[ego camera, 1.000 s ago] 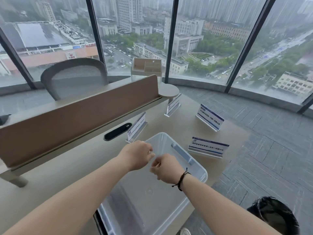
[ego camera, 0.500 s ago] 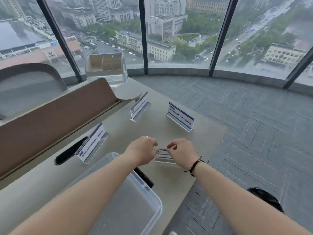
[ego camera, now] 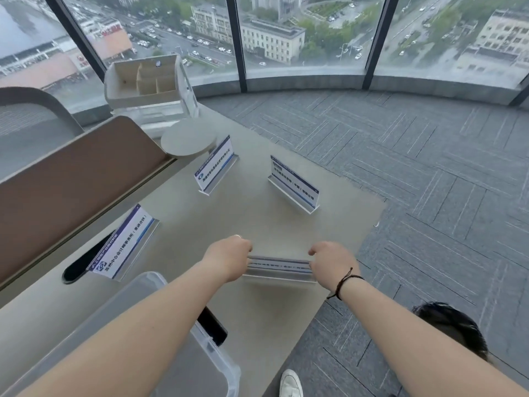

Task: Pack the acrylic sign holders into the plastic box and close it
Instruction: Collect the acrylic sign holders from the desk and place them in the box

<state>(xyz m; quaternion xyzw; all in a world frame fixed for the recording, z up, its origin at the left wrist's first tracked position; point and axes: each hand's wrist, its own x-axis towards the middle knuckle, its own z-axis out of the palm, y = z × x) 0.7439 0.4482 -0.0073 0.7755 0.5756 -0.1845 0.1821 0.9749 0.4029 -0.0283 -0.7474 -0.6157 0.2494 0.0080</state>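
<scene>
An acrylic sign holder (ego camera: 279,267) with a blue-edged card stands near the desk's front edge. My left hand (ego camera: 229,256) grips its left end and my right hand (ego camera: 332,260) grips its right end. Three more sign holders stand on the desk: one at the left (ego camera: 124,243), one further back (ego camera: 216,164), one at the right (ego camera: 293,183). The clear plastic box (ego camera: 217,365) sits at the lower left, partly hidden under my left arm.
A brown divider panel (ego camera: 77,179) runs along the desk's left side, with a black cable slot (ego camera: 76,266) below it. A white compartment organiser (ego camera: 146,81) stands at the back. A person's head (ego camera: 452,325) and shoe (ego camera: 290,383) show past the desk edge.
The view has swung right and down, away from the box. Both hands went from above the box to the nearest sign holder, then spread apart to take hold of its two ends.
</scene>
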